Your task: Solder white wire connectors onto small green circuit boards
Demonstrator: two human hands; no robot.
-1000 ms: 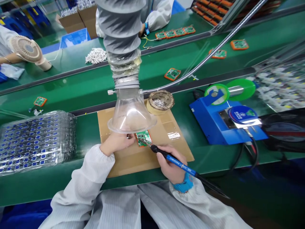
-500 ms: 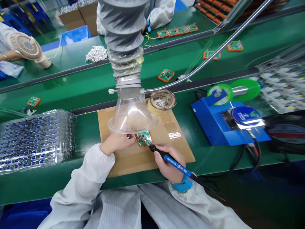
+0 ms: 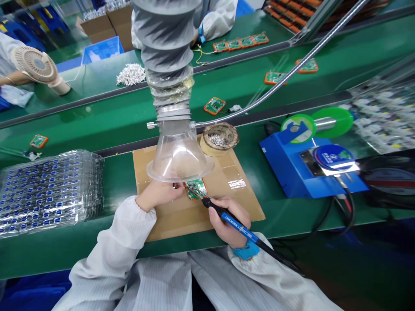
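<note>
My right hand is closed around a blue-and-black soldering iron. Its metal tip reaches onto a green circuit board with an orange rim. The board lies on a brown cardboard sheet. At the board's left edge is my left hand, its fingers drawn together. A small dark part shows at those fingertips, too small to name. The clear fume hood hangs over the board and covers part of the left fingers and the board's far edge.
A ring-shaped holder with metal bits sits behind the board. To the right stands a blue solder wire stand; to the left, stacked clear trays. Several boards lie on the green belt. A co-worker's sleeve shows across it.
The boards on the belt have shifted left. My right hand and the soldering iron have moved very slightly left; the tip stays on the board. My left hand has hardly moved.
</note>
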